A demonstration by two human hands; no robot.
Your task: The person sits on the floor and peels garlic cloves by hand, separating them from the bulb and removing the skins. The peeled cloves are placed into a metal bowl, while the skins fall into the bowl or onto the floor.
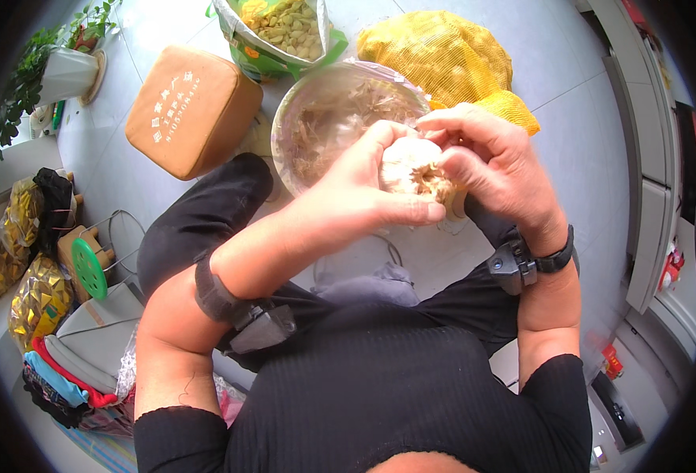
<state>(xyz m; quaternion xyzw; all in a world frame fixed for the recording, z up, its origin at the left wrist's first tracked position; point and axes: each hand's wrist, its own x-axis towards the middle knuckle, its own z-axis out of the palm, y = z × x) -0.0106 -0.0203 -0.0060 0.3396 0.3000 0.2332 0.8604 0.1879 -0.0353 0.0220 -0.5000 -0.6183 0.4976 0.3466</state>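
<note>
A whitish garlic bulb (414,168) is gripped in my left hand (359,183), its root end facing up towards me. My right hand (495,165) is at the bulb's right side, thumb against it and fingers bent; whether those fingers pinch a bit of skin cannot be told. Below both hands stands a round bin (278,139) holding dry, papery garlic skins (348,121). Behind the bin, to the left, a green and white bag (235,44) holds many loose garlic cloves (291,32). A full yellow mesh sack (436,53) lies behind the bin, to the right.
A tan box-shaped stool (188,112) bearing writing stands on the tiled floor left of the bin. Further left are a potted plant (67,74), a green round disc (89,269), shiny gold bags (39,295) and folded cloths (76,366). Cabinets (646,236) line the right side.
</note>
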